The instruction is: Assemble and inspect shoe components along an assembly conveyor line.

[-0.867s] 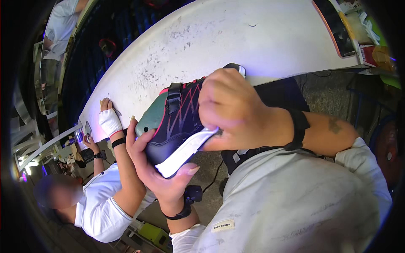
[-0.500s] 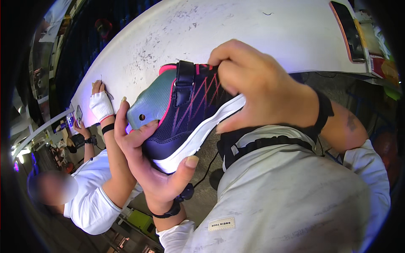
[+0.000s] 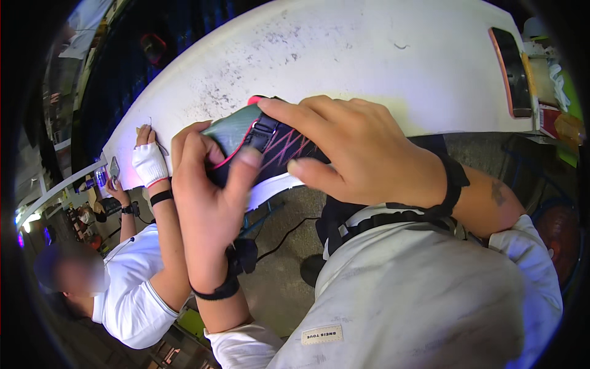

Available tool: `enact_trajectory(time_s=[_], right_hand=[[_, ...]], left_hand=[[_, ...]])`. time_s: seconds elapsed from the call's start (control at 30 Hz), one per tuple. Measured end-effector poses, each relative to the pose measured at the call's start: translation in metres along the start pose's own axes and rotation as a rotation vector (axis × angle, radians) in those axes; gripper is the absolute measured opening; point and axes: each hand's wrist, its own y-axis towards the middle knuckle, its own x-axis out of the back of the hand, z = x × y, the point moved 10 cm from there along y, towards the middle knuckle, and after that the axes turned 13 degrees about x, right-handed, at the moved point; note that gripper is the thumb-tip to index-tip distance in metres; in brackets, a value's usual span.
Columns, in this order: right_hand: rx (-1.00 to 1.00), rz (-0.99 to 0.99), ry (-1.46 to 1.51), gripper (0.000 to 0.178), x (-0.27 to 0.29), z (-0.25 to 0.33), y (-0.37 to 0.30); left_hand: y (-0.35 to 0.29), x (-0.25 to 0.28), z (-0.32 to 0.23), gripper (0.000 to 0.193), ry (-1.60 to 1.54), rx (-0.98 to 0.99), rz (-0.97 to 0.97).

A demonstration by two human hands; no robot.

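Observation:
A dark sneaker point(image 3: 287, 150) with pink stitching and a white sole is held on its side over the table's near edge. A green shoe last point(image 3: 235, 130) fills its opening. My left hand point(image 3: 209, 190) wraps round the heel end, its thumb up by the black buckle strap point(image 3: 264, 131). Across the toe end lies my right hand point(image 3: 375, 157), closed over the shoe with the index finger on the strap's upper end and the thumb along the side. The toe is hidden under that hand.
A white, scuffed table point(image 3: 362, 67) spans the far side. At its right end lies a phone point(image 3: 511, 74) with an orange edge, beside packets. On the left a co-worker's gloved hand point(image 3: 149, 161) rests on the table edge. A black cable point(image 3: 286, 237) hangs below.
The shoe has moved up and away over the table edge. My right hand has shifted from the toe onto the strap, and my left hand has turned round the heel.

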Motion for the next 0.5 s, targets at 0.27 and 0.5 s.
enact_trajectory(time_s=[0.27, 0.5], right_hand=[[-0.156, 0.118, 0.569, 0.099, 0.026, -0.017, -0.015], [0.093, -0.542, 0.523, 0.061, 0.327, 0.077, 0.128]], left_hand=[[0.013, 0.028, 0.031, 0.032, -1.194, 0.037, 0.043], [0.040, -0.045, 0.051, 0.037, -0.419, -0.027, -0.298]])
